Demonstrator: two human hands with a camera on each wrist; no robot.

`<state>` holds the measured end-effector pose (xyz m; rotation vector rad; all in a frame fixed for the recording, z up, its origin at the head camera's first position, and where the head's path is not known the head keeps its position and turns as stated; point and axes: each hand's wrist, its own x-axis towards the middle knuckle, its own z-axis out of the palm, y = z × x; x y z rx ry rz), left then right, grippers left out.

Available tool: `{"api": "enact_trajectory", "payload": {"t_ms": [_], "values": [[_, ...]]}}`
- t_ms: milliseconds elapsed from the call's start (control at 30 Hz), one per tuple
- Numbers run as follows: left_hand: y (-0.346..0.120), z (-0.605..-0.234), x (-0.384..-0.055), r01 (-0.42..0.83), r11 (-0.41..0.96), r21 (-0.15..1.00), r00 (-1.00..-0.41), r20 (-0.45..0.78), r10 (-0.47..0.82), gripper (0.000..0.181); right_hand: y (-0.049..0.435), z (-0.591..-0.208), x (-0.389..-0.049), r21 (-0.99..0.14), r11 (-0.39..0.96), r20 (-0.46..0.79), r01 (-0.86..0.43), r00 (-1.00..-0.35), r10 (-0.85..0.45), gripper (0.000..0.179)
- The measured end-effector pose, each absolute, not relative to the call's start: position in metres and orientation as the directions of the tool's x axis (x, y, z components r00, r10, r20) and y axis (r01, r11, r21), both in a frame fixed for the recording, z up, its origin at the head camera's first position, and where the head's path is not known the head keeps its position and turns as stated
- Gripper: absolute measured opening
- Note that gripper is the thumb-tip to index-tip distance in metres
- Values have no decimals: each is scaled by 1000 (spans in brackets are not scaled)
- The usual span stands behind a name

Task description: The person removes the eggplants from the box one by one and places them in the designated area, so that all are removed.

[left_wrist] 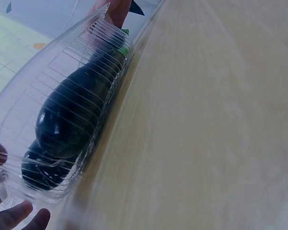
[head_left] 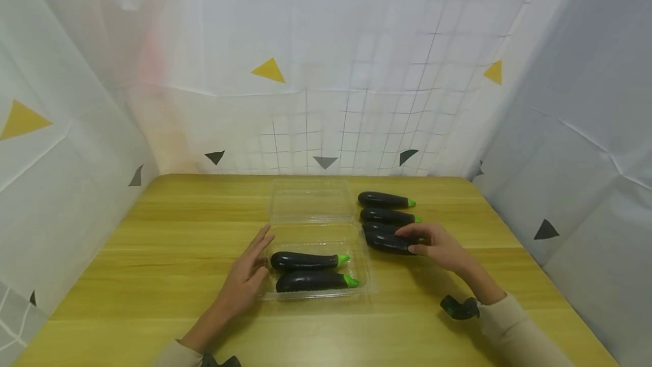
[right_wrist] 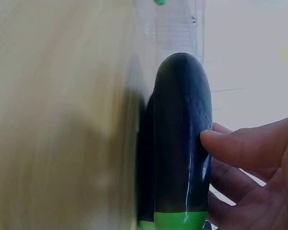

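Note:
My right hand (head_left: 439, 247) pinches a dark eggplant (head_left: 385, 242) between thumb and fingers at the right of the table. In the right wrist view this eggplant (right_wrist: 182, 134) shows its green stem end at the bottom, with another eggplant (right_wrist: 145, 167) partly hidden behind it. My left hand (head_left: 243, 278) rests with extended fingers against the left side of a clear plastic clamshell box (head_left: 364, 276). Two eggplants lie side by side in the box, a rear one (head_left: 304, 260) and a front one (head_left: 311, 281), their green stems toward the right.
The clear lid (head_left: 311, 200) lies folded back behind the box. Further eggplants lie in a column right of the lid, including a rearmost one (head_left: 383, 200) and one in front of it (head_left: 387, 216). White sheeting (head_left: 326, 72) with triangle markers surrounds the wooden table (head_left: 168, 265).

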<state>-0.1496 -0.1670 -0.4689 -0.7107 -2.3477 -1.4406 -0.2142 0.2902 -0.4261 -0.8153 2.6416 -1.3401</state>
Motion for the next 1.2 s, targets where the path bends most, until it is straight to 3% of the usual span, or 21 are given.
{"api": "enact_trajectory", "payload": {"t_ms": [333, 800, 1200], "values": [[-167, -468, -148, 527, 370, 766, -850, 461, 256, 71, 294, -437, -224, -718, 535, 169, -445, -857, -487, 36], [-166, -468, -149, 546, 363, 755, -838, 483, 255, 71, 295, -439, -229, -739, 503, 167, -448, -845, -508, 35], [-166, -468, -148, 530, 378, 759, -848, 467, 251, 70, 295, -438, -228, -669, 573, 175, -473, -850, -497, 28]]}}
